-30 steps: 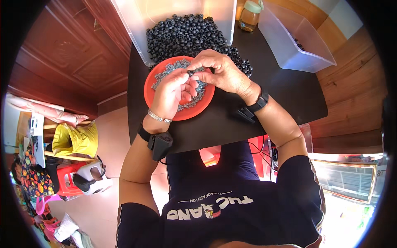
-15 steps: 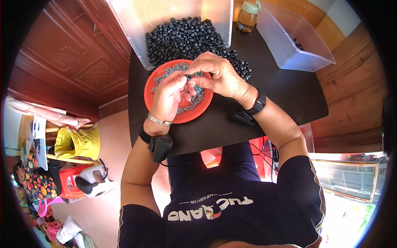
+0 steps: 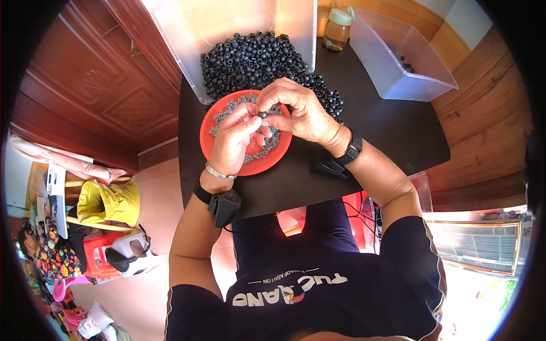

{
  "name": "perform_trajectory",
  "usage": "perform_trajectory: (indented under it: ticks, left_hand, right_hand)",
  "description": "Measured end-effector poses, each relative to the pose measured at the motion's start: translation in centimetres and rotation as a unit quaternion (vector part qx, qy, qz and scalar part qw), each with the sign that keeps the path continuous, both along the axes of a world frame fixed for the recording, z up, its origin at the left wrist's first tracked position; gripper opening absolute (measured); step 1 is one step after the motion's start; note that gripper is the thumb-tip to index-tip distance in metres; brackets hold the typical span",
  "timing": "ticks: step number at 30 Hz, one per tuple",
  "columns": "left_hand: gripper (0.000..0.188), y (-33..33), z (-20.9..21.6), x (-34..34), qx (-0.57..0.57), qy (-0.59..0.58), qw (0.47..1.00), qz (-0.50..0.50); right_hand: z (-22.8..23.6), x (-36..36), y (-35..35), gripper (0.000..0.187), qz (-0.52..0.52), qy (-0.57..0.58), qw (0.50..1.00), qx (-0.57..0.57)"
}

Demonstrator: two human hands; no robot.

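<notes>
Over a round orange-red bowl (image 3: 206, 142), both of my hands are brought together. Between thumb and fingertips, my left hand (image 3: 232, 139) pinches a small round black knob (image 3: 263, 114). My right hand (image 3: 307, 113) comes in from the right, its thumb and finger closed at the same knob; whether a small metal piece is also in these fingers is hidden. Small silvery metal pieces (image 3: 263, 152) lie in the bowl beneath. Just beyond it spreads a heap of black knobs (image 3: 250, 62), each with a hole where its end shows.
The heap spills from a clear plastic bin (image 3: 170, 42) lying open toward me onto the dark table (image 3: 392, 131). At the back stand a lidded jar (image 3: 336, 33) and, farther right, another clear bin (image 3: 418, 85) with a few knobs. A black device (image 3: 330, 169) rests near the right wrist.
The knob has turned between my fingers: its hole faced up before, and now its rounded side shows. Both hands stay together over the bowl. The whole view has shifted slightly.
</notes>
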State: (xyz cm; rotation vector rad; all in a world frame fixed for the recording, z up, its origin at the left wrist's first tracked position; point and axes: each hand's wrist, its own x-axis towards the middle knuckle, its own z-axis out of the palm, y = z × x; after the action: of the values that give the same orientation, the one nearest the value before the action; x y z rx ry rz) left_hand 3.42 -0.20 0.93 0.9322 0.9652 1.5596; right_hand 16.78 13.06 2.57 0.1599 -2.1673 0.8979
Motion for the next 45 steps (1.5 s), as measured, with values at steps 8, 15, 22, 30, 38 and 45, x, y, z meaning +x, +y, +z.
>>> perform_trajectory:
  ticks: [8, 15, 22, 30, 38, 45]
  left_hand:
    - [0.021, 0.2, 0.0, 0.1, -0.010, -0.004, 1.000, 0.001]
    - [0.021, 0.1, -0.3, -0.4, 0.015, 0.024, 0.999, 0.018]
    - [0.020, 0.0, 0.0, -0.2, 0.011, 0.020, 1.000, -0.003]
    - [0.020, 0.0, 0.1, 0.2, 0.009, -0.002, 1.000, -0.006]
    - [0.023, 0.2, -0.1, 0.2, 0.010, 0.043, 0.999, 0.009]
    - [0.023, 0.1, -0.4, 0.5, -0.002, -0.019, 1.000, -0.012]
  right_hand:
    - [-0.1, 0.1, -0.2, 0.031, -0.023, 0.009, 1.000, 0.019]
    - [0.6, 0.3, -0.4, 0.037, -0.017, -0.003, 0.999, 0.038]
    - [0.3, 0.1, 0.0, 0.032, 0.016, 0.013, 1.000, 0.018]
    - [0.2, 0.0, -0.2, 0.030, 0.019, 0.009, 1.000, -0.006]
    - [0.2, 0.2, -0.3, 0.034, 0.005, 0.016, 1.000, 0.011]
    - [0.1, 0.3, -0.3, 0.027, -0.009, 0.009, 1.000, 0.020]
